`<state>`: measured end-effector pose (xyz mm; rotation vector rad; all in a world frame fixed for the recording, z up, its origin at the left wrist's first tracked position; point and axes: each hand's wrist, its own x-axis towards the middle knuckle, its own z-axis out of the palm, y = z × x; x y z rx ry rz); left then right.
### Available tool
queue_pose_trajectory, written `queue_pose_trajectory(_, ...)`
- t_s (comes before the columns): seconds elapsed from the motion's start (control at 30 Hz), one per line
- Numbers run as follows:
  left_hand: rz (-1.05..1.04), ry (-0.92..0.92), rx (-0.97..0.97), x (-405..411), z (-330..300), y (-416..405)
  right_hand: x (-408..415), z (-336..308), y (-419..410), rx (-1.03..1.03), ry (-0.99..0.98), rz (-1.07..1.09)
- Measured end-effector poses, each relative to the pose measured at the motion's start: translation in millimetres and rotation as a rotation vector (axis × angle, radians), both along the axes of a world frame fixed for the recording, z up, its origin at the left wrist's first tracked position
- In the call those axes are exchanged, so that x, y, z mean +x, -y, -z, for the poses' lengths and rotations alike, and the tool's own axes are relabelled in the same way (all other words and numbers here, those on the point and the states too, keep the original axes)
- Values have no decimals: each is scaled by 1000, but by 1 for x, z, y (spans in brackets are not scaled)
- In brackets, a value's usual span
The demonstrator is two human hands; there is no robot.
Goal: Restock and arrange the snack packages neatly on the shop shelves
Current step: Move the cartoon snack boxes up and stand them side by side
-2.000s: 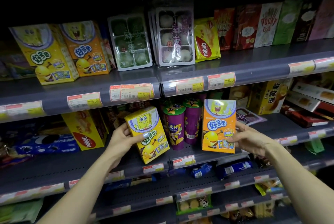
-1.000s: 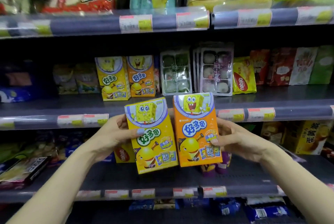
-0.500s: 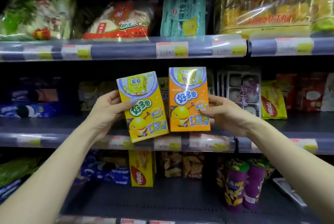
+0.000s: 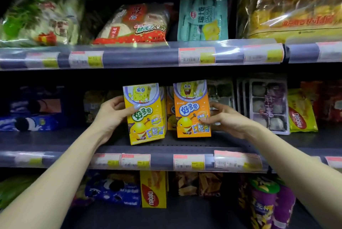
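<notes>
Overhead, well above both hands, the top shelf (image 4: 140, 58) carried the bulkiest stock: a big yellow cellophane bag (image 4: 296, 6) above the right hand, a teal pack (image 4: 202, 14) and a red-and-white bag (image 4: 133, 23) nearer the middle. Level with the hands ran the middle shelf (image 4: 159, 160), price tags along its front edge. Right of the right hand stood clear mochi trays (image 4: 267, 104) and a yellow nabati bag (image 4: 301, 112); left of the left hand lay a blue Oreo pack (image 4: 31, 123). Below the hands, a nabati box (image 4: 153, 190) and purple cups (image 4: 266, 204) sat on the lower shelf.

Left hand (image 4: 112, 116) gripped the yellow box (image 4: 144, 114) by its left side, thumb across the front; box tilted, lower edge at the middle shelf. Right hand (image 4: 224, 117) gripped the orange box (image 4: 192, 108) by its right side, fingertips on the front, box near upright just beside the yellow one. Matching boxes stood directly behind both.
</notes>
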<state>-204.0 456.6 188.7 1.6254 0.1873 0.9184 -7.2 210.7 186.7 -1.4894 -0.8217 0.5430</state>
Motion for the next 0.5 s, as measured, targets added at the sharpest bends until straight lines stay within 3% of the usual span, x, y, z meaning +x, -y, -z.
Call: queue_pose_trajectory(0.5, -150, -30, 126, 18, 18, -15, 9, 12, -26, -94, 115, 96)
